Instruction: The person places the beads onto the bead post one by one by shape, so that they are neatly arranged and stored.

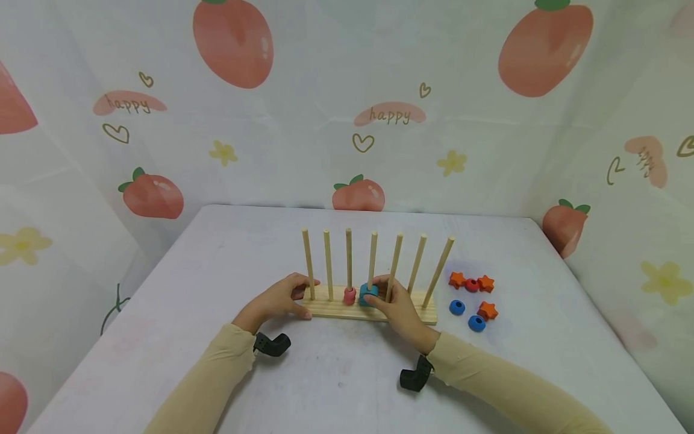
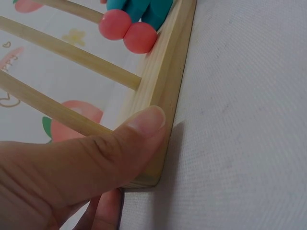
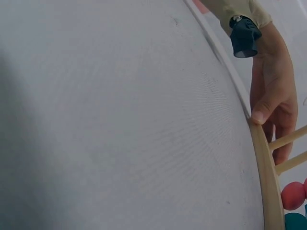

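A wooden base with a row of several upright pegs stands on the table. My left hand grips its left end, with the thumb over the front edge in the left wrist view. Pink round beads sit low on the third peg from the left. Beside them, teal beads are on the fourth peg, at the base. My right hand pinches the teal beads between thumb and fingers; its far fingers are partly hidden behind the pegs.
Right of the base lie orange star beads, a red bead and blue beads. A white-covered table meets a peach-print cloth at the back. Black wrist cameras hang below both wrists.
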A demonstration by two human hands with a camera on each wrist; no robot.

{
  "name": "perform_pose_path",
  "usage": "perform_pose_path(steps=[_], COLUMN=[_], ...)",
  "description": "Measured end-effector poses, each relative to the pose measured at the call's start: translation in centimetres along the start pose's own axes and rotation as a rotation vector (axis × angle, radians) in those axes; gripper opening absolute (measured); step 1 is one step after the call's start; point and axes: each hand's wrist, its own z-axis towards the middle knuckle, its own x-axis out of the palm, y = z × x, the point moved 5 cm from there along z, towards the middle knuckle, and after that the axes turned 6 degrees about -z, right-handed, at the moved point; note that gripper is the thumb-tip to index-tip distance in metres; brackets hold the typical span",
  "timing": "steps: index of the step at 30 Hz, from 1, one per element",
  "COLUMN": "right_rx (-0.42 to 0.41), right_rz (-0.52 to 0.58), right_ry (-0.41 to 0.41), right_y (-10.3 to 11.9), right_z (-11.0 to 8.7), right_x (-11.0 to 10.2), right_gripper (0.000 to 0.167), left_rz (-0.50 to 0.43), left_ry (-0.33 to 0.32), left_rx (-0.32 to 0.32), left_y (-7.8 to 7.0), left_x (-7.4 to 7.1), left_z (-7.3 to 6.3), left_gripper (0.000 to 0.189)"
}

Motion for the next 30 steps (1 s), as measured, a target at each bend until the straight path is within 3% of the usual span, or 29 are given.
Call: perform_pose_path(steps=[6, 10, 14, 21, 30], right_rx=[-0.024, -0.081, -0.181, -0.357, -0.609], right_rz=[0.055, 0.036, 0.027, 0.134, 0.176], right_ry=[0.008, -0.039, -0.093, -0.106, -0.110], right_y=[0.8, 3.0, 6.1, 11.0, 15.0], right_z=[0.1, 0.4, 0.8, 0.6, -0.8], right_x=[-0.1, -0.7, -1.7, -3.4, -5.3], right_gripper=[0.039, 0.047, 0.053, 0.061, 0.059], left_rz=[0.004, 0.020, 0.021, 0.021, 0.022], left_ry=[0.001, 0.013, 0.015, -0.012, -0.016], left_rx=[0.001, 0.036, 0.041, -0.018, -0.022], left_y=[-0.1, -0.4, -0.4, 0.0, -0.2], left_x=[0.0, 0.0, 0.0, 0.0, 0.0], left_z=[-0.1, -0.4, -0.4, 0.0, -0.2], left_gripper=[0.068, 0.069, 0.069, 0.067, 0.068])
